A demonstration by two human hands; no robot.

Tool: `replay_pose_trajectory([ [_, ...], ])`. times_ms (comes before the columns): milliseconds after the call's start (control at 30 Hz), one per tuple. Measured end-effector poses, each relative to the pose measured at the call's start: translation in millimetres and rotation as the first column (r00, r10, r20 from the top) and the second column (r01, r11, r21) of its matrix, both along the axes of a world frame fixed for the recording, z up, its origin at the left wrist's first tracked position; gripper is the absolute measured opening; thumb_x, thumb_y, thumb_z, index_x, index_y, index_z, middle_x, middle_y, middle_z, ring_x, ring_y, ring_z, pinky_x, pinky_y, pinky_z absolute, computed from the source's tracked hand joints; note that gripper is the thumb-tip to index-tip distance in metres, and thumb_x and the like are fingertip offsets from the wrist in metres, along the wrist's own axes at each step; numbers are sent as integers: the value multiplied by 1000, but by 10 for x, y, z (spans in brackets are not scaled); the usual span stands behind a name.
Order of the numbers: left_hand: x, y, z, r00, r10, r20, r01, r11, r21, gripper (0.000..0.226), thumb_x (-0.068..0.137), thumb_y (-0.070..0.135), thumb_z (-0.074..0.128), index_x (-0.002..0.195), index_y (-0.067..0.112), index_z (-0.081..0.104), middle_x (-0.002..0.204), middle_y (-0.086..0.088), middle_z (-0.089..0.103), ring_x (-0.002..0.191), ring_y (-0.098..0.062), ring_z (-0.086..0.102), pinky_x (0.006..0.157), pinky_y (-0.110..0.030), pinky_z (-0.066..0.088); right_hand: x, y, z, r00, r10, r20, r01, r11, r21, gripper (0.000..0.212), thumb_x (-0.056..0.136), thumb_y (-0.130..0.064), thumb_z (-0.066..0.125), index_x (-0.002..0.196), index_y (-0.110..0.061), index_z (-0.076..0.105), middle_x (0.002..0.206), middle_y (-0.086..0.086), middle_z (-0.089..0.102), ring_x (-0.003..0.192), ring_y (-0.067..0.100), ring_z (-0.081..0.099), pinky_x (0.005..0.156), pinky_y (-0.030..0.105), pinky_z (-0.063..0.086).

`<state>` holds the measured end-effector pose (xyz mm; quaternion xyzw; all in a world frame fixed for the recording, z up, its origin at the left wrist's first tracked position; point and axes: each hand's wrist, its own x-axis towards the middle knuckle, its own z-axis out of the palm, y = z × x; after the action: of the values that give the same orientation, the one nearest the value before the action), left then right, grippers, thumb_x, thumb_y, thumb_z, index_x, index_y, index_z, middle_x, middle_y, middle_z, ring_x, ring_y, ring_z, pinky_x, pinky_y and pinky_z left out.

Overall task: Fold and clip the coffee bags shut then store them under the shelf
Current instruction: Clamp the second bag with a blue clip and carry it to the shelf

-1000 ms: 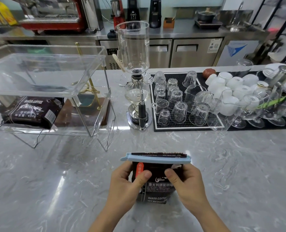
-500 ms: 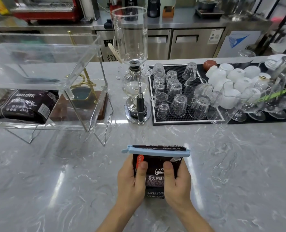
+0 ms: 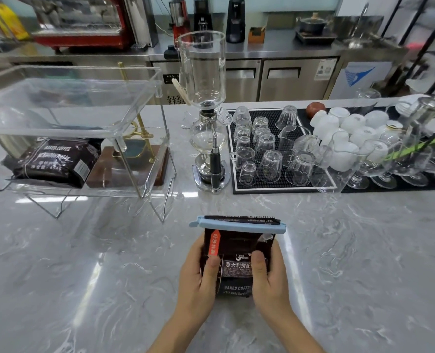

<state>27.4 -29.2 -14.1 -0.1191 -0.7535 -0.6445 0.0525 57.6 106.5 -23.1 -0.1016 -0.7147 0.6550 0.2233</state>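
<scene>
I hold a dark coffee bag (image 3: 236,250) upright over the marble counter, near the front middle. A light blue clip (image 3: 238,224) runs across its folded top. My left hand (image 3: 198,278) grips the bag's left side, thumb on its front. My right hand (image 3: 271,281) grips the right side the same way. A second dark coffee bag (image 3: 56,161) lies under the clear acrylic shelf (image 3: 66,108) at the left.
A glass siphon brewer (image 3: 207,118) stands behind the held bag. A black mat (image 3: 282,188) carries several upturned glasses, with white cups (image 3: 343,123) and stemmed glasses to its right. A wooden stand (image 3: 124,171) sits under the shelf's right part.
Both hands slid lower down the bag's sides, thumbs now near its middle. The view shifted slightly; the bag stays upright with the clip on.
</scene>
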Motion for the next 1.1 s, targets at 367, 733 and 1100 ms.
replay_pose_trajectory([
  [367, 385, -246, -220, 997, 31, 75, -37, 996, 79, 54, 85, 24, 70, 137, 32, 55, 137, -1, 62, 123, -18, 61, 97, -21, 50, 384, 62, -111, 997, 38, 65, -32, 996, -82, 44, 92, -28, 63, 134, -24, 51, 128, -14, 64, 117, 4, 62, 92, 9, 47],
  [733, 457, -366, -192, 991, -88, 97, 74, 987, 141, 64, 77, 17, 78, 136, 31, 57, 138, -1, 61, 127, -18, 58, 96, -26, 52, 568, 45, -321, 994, 71, 85, -63, 994, -88, 90, 76, 24, 68, 132, -46, 52, 131, -15, 63, 119, 10, 63, 97, 20, 50],
  [1100, 357, -329, -300, 998, 58, -37, -61, 995, -80, 76, 73, 8, 80, 137, 36, 52, 128, 8, 65, 113, -18, 65, 85, -26, 58, 489, -22, -263, 996, 0, 94, -27, 957, 288, 102, 68, 0, 84, 138, -55, 35, 124, -25, 59, 104, 2, 66, 87, 7, 48],
])
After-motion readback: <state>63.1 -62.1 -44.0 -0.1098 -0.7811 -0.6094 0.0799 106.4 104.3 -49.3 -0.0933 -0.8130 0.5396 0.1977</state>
